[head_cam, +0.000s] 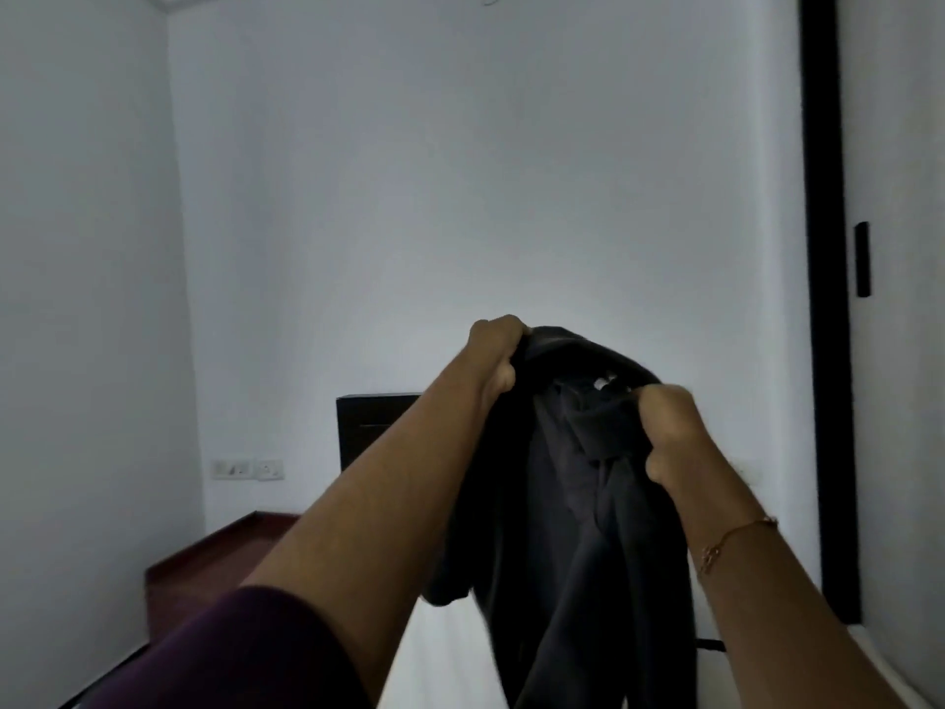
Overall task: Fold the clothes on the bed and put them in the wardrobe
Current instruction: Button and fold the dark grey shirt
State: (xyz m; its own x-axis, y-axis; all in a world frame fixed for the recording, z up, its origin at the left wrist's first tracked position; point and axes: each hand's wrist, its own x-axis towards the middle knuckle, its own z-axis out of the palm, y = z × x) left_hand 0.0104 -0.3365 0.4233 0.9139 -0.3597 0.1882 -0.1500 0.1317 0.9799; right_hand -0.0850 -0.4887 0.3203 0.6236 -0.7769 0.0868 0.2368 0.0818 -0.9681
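Hands held a dark garment (578, 504) up in the air before the white wall. The left hand (498, 350) gripped its top edge, slightly higher; the right hand (670, 432) clenched the nearer top edge. Its length hung straight down between both forearms.

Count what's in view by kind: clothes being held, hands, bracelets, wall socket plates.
Dark garment, held up in the air: 1
Hands gripping it, left hand and right hand: 2
Bracelet on the right wrist: 1
Wall socket plates: 2
Total: 6
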